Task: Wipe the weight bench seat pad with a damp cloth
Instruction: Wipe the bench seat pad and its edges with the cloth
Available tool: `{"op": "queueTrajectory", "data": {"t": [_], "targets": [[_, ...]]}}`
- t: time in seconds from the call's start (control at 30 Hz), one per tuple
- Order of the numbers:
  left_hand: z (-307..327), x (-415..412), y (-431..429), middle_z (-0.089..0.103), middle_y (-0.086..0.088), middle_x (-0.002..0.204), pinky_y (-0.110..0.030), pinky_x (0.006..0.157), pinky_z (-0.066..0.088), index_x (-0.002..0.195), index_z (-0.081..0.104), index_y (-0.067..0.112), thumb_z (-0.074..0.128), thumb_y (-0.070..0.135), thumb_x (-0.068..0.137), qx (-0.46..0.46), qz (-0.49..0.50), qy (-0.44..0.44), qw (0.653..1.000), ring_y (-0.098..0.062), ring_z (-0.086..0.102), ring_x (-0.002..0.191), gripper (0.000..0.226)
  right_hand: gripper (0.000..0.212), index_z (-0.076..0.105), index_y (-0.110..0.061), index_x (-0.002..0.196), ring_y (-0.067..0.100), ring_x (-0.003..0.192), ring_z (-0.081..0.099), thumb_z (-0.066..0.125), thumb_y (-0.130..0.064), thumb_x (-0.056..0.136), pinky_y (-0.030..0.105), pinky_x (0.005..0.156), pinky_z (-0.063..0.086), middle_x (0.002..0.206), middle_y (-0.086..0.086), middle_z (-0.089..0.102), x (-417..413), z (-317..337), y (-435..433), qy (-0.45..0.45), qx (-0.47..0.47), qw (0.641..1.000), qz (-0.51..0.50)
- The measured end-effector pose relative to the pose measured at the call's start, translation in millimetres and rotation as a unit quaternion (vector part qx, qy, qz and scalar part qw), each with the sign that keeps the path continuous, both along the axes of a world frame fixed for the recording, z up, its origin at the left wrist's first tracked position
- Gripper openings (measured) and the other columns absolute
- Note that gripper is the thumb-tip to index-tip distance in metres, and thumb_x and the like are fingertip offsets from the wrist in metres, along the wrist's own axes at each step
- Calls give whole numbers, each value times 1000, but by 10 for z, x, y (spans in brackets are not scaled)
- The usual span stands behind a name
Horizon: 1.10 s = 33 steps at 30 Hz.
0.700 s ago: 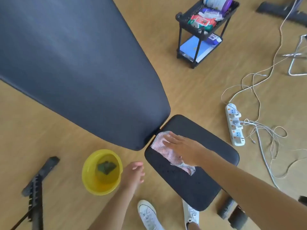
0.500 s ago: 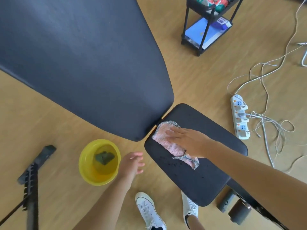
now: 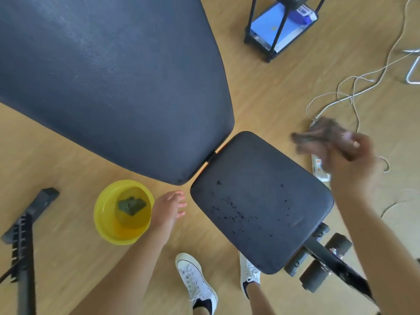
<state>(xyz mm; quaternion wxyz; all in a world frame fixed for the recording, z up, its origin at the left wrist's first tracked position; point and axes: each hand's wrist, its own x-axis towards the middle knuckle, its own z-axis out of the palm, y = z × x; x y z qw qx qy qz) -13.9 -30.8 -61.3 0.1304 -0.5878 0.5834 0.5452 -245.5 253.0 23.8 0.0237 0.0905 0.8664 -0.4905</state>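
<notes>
The black seat pad (image 3: pixel 261 201) lies bare in the middle, speckled with dark wet spots. My right hand (image 3: pixel 350 160) is raised off the pad beyond its right edge, blurred by motion, and grips the pinkish mesh cloth (image 3: pixel 322 135), which trails to the left of the fingers. My left hand (image 3: pixel 169 208) hangs empty with fingers loosely apart between the pad's left edge and a yellow bowl (image 3: pixel 100 214).
The big black backrest (image 3: pixel 113 76) fills the upper left. The yellow bowl holds water and a green sponge (image 3: pixel 131 204). A power strip (image 3: pixel 319 167) and white cables (image 3: pixel 354 87) lie right of the pad; a black cart (image 3: pixel 272 30) stands behind. My white shoes (image 3: pixel 195 278) are near.
My right hand has lifted the cloth off the seat pad and swung it up and to the right. The pad now shows wet spots. The view has shifted closer.
</notes>
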Motion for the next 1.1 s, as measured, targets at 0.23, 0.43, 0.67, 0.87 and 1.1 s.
{"op": "queueTrajectory", "data": {"t": [0.23, 0.43, 0.67, 0.87, 1.1], "targets": [[-153, -100, 20, 69, -15, 131, -46, 97, 60, 138, 62, 3, 68, 24, 97, 2, -50, 35, 998, -30, 71, 113, 46, 38, 70, -41, 122, 0, 111, 63, 54, -21, 94, 23, 94, 49, 124, -17, 71, 259, -294, 280, -35, 91, 995, -2], [-287, -171, 38, 71, -17, 113, -44, 90, 62, 132, 64, -6, 75, 7, 89, -24, -28, 29, 999, -31, 72, 98, 46, 52, 62, -11, 134, 24, 142, 41, 52, 9, 87, 26, 114, 37, 142, 8, 57, 1374, -1071, -414, 82, 214, 909, 349], [-345, -213, 35, 72, -20, 112, -41, 85, 64, 129, 64, -8, 76, 2, 87, -22, -21, 13, 999, -29, 73, 93, 45, 55, 45, -28, 149, 3, 146, 31, 59, -11, 98, 20, 118, 27, 157, -13, 40, 1281, -1316, -113, 212, 222, 685, 660], [-322, -265, 82, 72, -18, 116, -47, 88, 63, 129, 66, -4, 76, 4, 88, -33, -25, 2, 999, -30, 72, 98, 43, 63, 58, -16, 139, 16, 145, 38, 46, 19, 88, 38, 103, 52, 152, -5, 49, 671, -1152, -337, 70, 238, 948, 200], [-249, -279, 28, 74, -8, 92, -46, 86, 64, 122, 71, -3, 79, 6, 84, -17, -27, -2, 999, -30, 76, 90, 40, 54, 64, -10, 133, 24, 133, 55, 21, 4, 104, 36, 101, 53, 139, 7, 62, 1507, -1238, -496, 336, 211, 627, 670]]}}
